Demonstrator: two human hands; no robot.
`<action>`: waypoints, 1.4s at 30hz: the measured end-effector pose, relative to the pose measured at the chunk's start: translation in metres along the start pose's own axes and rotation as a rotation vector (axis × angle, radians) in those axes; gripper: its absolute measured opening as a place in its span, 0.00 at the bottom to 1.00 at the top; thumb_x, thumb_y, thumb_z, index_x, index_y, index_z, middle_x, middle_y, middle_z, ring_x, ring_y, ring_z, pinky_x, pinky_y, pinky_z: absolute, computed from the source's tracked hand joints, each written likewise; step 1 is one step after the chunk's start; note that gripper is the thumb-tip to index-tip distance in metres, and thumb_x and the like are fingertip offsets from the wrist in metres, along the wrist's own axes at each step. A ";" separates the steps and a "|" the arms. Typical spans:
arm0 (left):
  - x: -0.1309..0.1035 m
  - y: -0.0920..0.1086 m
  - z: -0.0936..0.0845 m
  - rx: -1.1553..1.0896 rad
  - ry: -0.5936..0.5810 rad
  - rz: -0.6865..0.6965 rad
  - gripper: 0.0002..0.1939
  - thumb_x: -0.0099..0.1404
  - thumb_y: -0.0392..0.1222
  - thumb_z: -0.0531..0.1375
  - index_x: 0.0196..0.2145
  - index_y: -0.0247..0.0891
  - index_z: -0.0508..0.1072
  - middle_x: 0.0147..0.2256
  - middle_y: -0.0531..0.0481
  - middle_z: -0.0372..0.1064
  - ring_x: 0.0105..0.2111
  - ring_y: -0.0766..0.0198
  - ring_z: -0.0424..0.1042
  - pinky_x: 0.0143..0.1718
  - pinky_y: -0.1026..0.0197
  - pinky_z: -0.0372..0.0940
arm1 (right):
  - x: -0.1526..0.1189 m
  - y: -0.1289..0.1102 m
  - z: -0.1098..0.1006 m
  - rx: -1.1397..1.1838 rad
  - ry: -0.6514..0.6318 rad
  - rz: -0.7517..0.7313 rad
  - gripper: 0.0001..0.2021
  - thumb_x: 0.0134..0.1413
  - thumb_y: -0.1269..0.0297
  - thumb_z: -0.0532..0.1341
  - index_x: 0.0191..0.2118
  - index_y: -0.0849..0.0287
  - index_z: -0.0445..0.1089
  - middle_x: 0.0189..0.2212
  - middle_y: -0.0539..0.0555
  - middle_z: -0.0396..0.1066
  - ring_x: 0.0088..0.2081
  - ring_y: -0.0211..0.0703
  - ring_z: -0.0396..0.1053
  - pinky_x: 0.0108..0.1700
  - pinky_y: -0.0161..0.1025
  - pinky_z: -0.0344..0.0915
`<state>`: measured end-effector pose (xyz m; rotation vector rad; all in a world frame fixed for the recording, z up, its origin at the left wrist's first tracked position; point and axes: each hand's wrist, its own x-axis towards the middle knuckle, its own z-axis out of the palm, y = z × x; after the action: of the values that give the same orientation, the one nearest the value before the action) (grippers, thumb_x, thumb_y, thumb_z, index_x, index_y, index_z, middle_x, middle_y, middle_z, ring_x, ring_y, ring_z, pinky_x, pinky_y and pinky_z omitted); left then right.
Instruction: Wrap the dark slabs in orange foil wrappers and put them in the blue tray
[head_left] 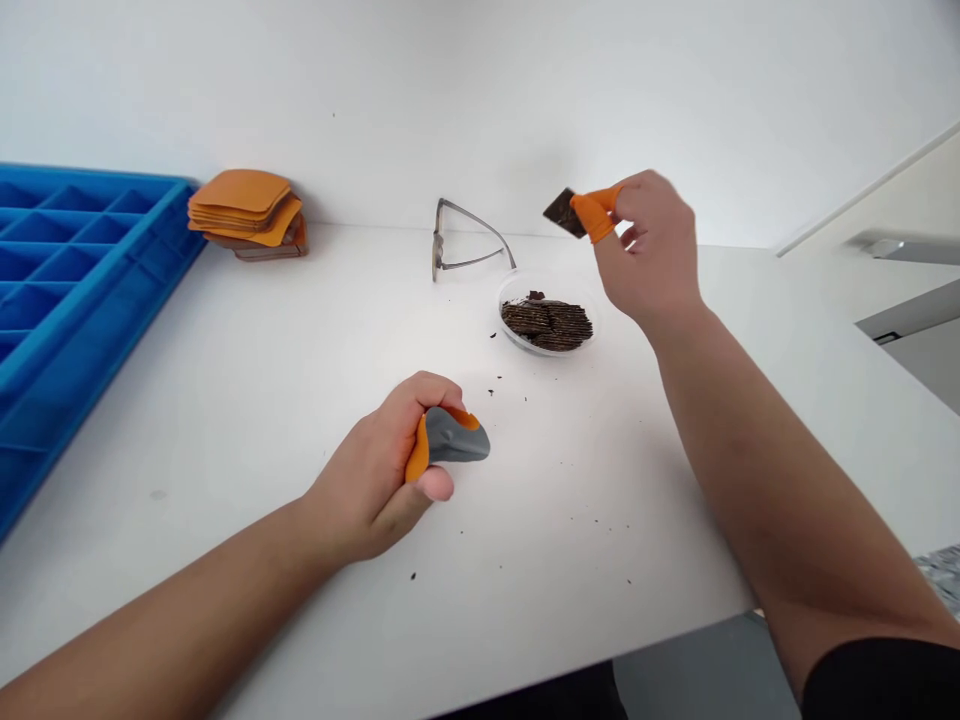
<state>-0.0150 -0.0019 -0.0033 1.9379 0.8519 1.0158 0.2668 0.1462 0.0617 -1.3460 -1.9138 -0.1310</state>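
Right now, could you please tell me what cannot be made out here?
Head view:
Orange-grey item: partly hidden by the left hand around it.
Dark square: one end hidden by orange finger covers on the right hand.
Blue tray: left part cut off by the picture's left edge.
Dark crumbs: too small to identify.

White tabletop (247, 400), far edge against plain white wall (420, 110). Faint shadow on the wall right of centre; light otherwise soft, fairly even. Far right: off-white panel (930, 190) with pale bar handle (911, 248), could be door or cabinet. Grey surface (690, 665) below near edge, can't identify.
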 end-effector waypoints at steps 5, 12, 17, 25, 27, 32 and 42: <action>0.000 -0.001 0.001 0.022 0.050 0.009 0.27 0.72 0.68 0.48 0.55 0.45 0.60 0.41 0.47 0.66 0.34 0.63 0.66 0.33 0.58 0.64 | -0.020 -0.044 -0.020 0.002 0.170 -0.269 0.18 0.70 0.47 0.52 0.45 0.46 0.77 0.38 0.55 0.76 0.43 0.48 0.74 0.38 0.46 0.71; 0.000 -0.002 0.001 0.064 0.097 -0.015 0.29 0.70 0.70 0.51 0.54 0.44 0.60 0.39 0.49 0.65 0.27 0.67 0.59 0.27 0.61 0.59 | -0.073 -0.076 -0.046 0.088 0.179 -0.727 0.09 0.57 0.76 0.63 0.36 0.51 0.71 0.32 0.50 0.76 0.28 0.38 0.72 0.24 0.38 0.66; 0.003 -0.002 0.000 0.092 0.082 0.041 0.29 0.70 0.69 0.52 0.55 0.44 0.60 0.46 0.46 0.66 0.34 0.63 0.67 0.34 0.57 0.65 | -0.092 -0.076 -0.046 0.129 0.102 -0.778 0.09 0.55 0.75 0.64 0.32 0.52 0.68 0.29 0.52 0.77 0.27 0.40 0.73 0.23 0.37 0.69; 0.006 -0.001 0.001 0.115 0.069 0.078 0.32 0.67 0.71 0.54 0.54 0.44 0.58 0.46 0.46 0.65 0.35 0.63 0.66 0.33 0.59 0.64 | -0.093 -0.080 -0.033 0.072 0.182 -0.850 0.12 0.54 0.76 0.63 0.26 0.50 0.70 0.25 0.48 0.75 0.26 0.39 0.71 0.25 0.35 0.72; 0.006 -0.001 0.001 0.125 0.063 0.092 0.33 0.66 0.73 0.54 0.54 0.44 0.58 0.45 0.47 0.65 0.35 0.64 0.66 0.33 0.59 0.64 | -0.094 -0.081 -0.030 0.078 0.204 -0.804 0.13 0.54 0.77 0.63 0.26 0.50 0.69 0.27 0.48 0.75 0.28 0.39 0.72 0.26 0.35 0.72; 0.006 -0.002 0.001 0.120 0.029 0.121 0.34 0.65 0.73 0.54 0.53 0.44 0.59 0.45 0.47 0.63 0.33 0.64 0.64 0.33 0.59 0.64 | -0.098 -0.085 -0.028 0.147 0.153 -0.702 0.09 0.55 0.72 0.66 0.33 0.47 0.70 0.43 0.51 0.78 0.42 0.46 0.78 0.37 0.42 0.80; 0.007 -0.002 0.001 -0.033 -0.096 0.128 0.34 0.65 0.73 0.55 0.53 0.43 0.58 0.44 0.43 0.66 0.35 0.61 0.66 0.36 0.56 0.67 | -0.106 -0.091 -0.027 0.284 0.106 -0.590 0.11 0.64 0.62 0.61 0.50 0.39 0.71 0.56 0.51 0.72 0.57 0.51 0.73 0.53 0.53 0.78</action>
<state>-0.0113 0.0047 -0.0028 2.0168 0.6611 0.9960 0.2197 0.0132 0.0424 -0.5543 -2.0910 -0.2061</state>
